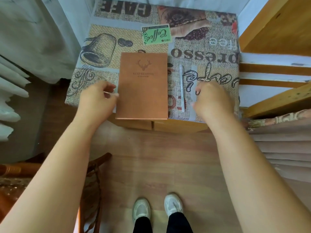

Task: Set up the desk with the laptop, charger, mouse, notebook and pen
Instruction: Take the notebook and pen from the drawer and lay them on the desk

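A brown notebook with a stamped deer head lies flat on a small desk covered in a coffee-print cloth. Its near edge hangs slightly over the desk's front. A pale, slim pen lies on the cloth just right of the notebook, parallel to it. My left hand rests at the notebook's left edge, fingertips touching it, holding nothing. My right hand hovers to the right of the pen with fingers curled loosely, apart from the pen. No laptop, charger or mouse is in view.
A wooden shelf unit stands against the desk's right side. White curtains hang at the left. A wicker chair sits at the lower left on the wooden floor, and my feet in white shoes are below.
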